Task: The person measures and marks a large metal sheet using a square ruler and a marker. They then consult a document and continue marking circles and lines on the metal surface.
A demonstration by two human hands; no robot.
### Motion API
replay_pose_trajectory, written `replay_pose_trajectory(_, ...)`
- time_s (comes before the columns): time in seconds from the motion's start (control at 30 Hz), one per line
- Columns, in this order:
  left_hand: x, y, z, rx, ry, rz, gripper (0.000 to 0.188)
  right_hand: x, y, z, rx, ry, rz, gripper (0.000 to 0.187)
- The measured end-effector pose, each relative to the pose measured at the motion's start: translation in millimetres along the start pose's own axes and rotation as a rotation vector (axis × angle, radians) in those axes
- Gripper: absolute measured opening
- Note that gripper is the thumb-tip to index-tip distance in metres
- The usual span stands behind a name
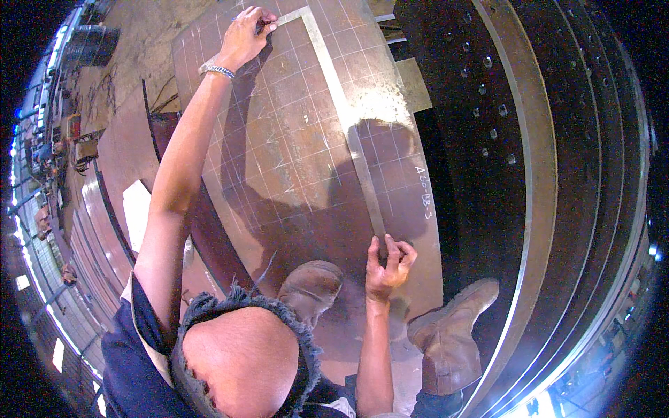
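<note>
A large metal framing square lies on a brown steel plate scribed with a grid of thin white lines. Its long blade slants from the far corner toward me; its short blade points left. My left hand, a chain bracelet at the wrist, reaches to the far side and pinches the short blade's end. Close to me, my right hand has thumb and fingers closed on the near end of the long blade. My shadow falls over part of the grid.
My brown boots stand at the near end of the plate, with my bare knee showing through torn trousers. To the right, beyond a dark gap, are long steel beams, one web with several holes. More steel pieces lie left.
</note>
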State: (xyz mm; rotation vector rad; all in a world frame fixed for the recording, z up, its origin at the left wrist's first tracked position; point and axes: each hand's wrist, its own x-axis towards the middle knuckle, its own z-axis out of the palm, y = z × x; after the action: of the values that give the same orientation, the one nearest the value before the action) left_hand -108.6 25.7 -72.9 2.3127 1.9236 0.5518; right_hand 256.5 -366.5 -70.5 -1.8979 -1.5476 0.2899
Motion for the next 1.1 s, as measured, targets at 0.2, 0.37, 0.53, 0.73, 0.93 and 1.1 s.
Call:
replay_pose_trajectory(0.2,-1,-1,1,0.011,0.012,0.001,0.02,-1,0,-2,-0.02,-0.033,0.026,0.038)
replay_pose_trajectory(0.37,-1,3,-4,0.012,0.0,0.028,0.019,-1,-3,-4,-0.013,-0.04,0.035,0.033)
replay_pose_trajectory(0.53,-3,17,-16,0.253,-0.019,0.099,0.024,2,-6,-3,0.002,-0.025,0.032,0.031)
replay_pose_trajectory(0.73,-4,79,-42,0.232,-0.145,-0.039,0.068,-1,0,0,-0.028,-0.005,0.022,0.035)
replay_pose_trajectory(0.93,-7,108,-55,0.282,-0.237,-0.158,0.113,0,-2,0,0.006,0.002,0.024,0.033)
replay_pose_trajectory(1.1,-8,107,-47,0.327,-0.206,-0.153,0.115,1,-6,-1,0.031,-0.021,0.076,0.027)
